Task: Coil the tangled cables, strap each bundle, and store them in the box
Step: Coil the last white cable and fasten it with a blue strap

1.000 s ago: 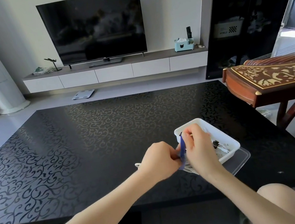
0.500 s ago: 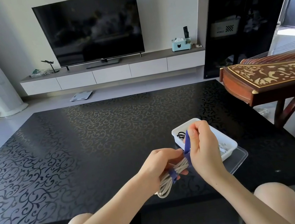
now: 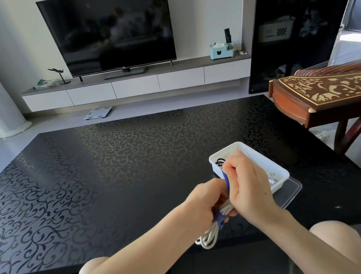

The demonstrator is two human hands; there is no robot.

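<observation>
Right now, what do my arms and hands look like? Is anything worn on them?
The left forearm and right forearm are bare to the frame's edge, and no sleeves show. The left hand and right hand wear no gloves. No ring, watch or bracelet is visible on the sides facing the camera.

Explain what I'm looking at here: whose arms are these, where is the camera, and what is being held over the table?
No machine here: the two grips are a person's bare hands, filmed by one wide camera worn on the head, looking forward and down. The left grip holds a coiled white cable. The right grip pinches a blue strap that wraps the coil, its free end held upward. On the black patterned table stands a white box on a clear lid, with a black cable inside.
</observation>
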